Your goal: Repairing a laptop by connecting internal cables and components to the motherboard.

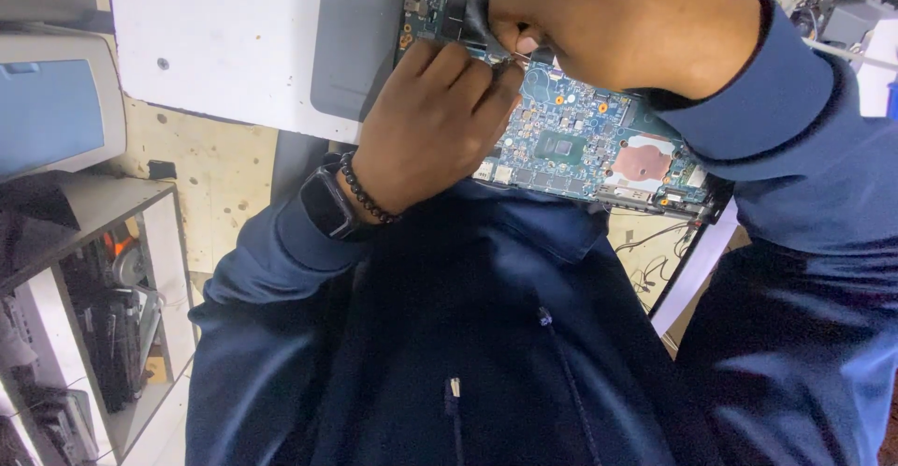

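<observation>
Right hand (pixel 617 21) fingers (pixel 510 31) pinching a small black flap (pixel 479 24) at the far edge of the blue circuit board (pixel 580 134). Left hand (pixel 426 124) fingers curled together, knuckles pressed on the board just beside it. Board resting on a surface, white-grey laptop lid (pixel 243 36) to the left. Black watch (pixel 327 204) and bead bracelet (pixel 365 190) on the left wrist.

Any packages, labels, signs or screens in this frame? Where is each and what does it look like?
Smartwatch: on the left wrist, lower middle; a dark, blank rectangular screen on a black band.
No packages, signs or readable labels can be made out.
</observation>
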